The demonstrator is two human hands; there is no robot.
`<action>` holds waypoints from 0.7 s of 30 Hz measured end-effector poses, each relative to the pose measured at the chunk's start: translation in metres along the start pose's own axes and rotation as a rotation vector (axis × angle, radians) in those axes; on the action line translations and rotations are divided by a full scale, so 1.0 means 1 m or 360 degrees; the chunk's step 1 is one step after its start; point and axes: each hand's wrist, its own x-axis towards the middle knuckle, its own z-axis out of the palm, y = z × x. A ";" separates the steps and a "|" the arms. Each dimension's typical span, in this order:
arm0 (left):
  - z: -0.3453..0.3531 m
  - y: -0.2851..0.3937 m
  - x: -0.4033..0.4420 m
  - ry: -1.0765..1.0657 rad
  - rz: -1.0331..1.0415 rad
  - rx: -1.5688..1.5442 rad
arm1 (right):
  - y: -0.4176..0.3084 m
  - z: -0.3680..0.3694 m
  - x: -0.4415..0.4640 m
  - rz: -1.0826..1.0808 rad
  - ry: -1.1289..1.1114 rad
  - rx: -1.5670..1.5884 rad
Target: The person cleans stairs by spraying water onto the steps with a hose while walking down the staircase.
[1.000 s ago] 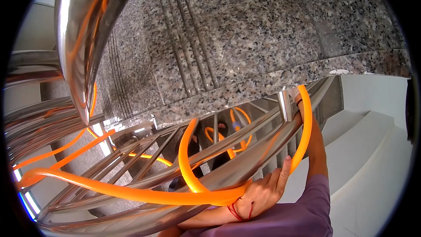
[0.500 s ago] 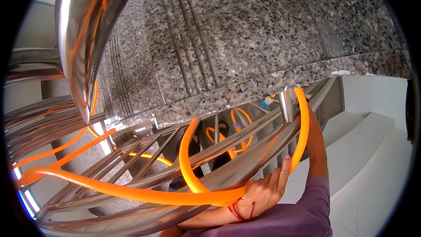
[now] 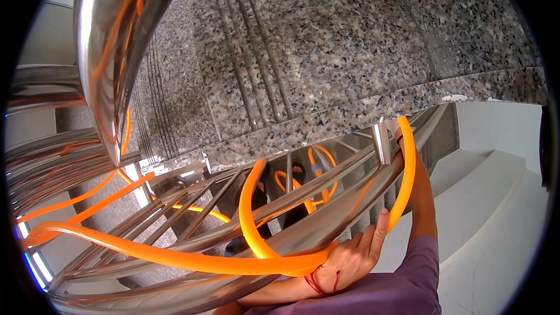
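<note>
My left hand (image 3: pixel 352 256), with a red string at its wrist, is closed on the orange hose (image 3: pixel 210 263) beside the polished metal rail (image 3: pixel 309 230). Its index finger lies extended along the hose, which curves up to the right. My right forearm (image 3: pixel 421 204) reaches up behind that curve. A dark band shows at its wrist, beside a short metal post (image 3: pixel 381 144). My right hand is almost wholly hidden behind the granite edge and the hose, so its fingers and anything in them do not show.
Speckled granite (image 3: pixel 350 41) with dark grooves fills the upper view. Thick curved metal (image 3: pixel 96 41) stands at the upper left. Thin metal bars (image 3: pixel 204 204) cross below the granite. More orange hose (image 3: pixel 325 169) hangs beyond them. A pale stepped wall (image 3: pixel 490 198) is at the right.
The right wrist and the hose curve beside it shifted left, then back right. A small blue and white piece near that wrist showed half a second ago and is now out of sight.
</note>
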 end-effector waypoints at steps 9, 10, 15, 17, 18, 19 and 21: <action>0.000 0.001 0.001 -0.0014 -0.0045 0.0017 | 0.002 -0.001 -0.002 0.0018 -0.0009 0.0000; 0.000 0.001 0.001 -0.0012 -0.0060 0.0023 | 0.003 -0.002 -0.003 0.0020 -0.0006 -0.0001; -0.001 0.000 0.000 -0.0014 -0.0012 0.0023 | 0.003 -0.003 -0.005 0.0026 -0.0011 -0.0006; -0.001 0.000 0.000 -0.0019 -0.0004 0.0023 | 0.003 -0.003 -0.006 0.0029 -0.0014 -0.0006; 0.000 0.000 -0.001 -0.0014 -0.0008 0.0018 | 0.003 -0.003 -0.006 0.0033 -0.0015 -0.0006; 0.000 0.000 -0.001 -0.0008 -0.0013 0.0011 | 0.003 -0.004 -0.006 0.0035 -0.0016 -0.0010; -0.001 0.000 0.000 -0.0012 -0.0013 0.0009 | 0.004 -0.004 -0.008 0.0037 -0.0019 -0.0011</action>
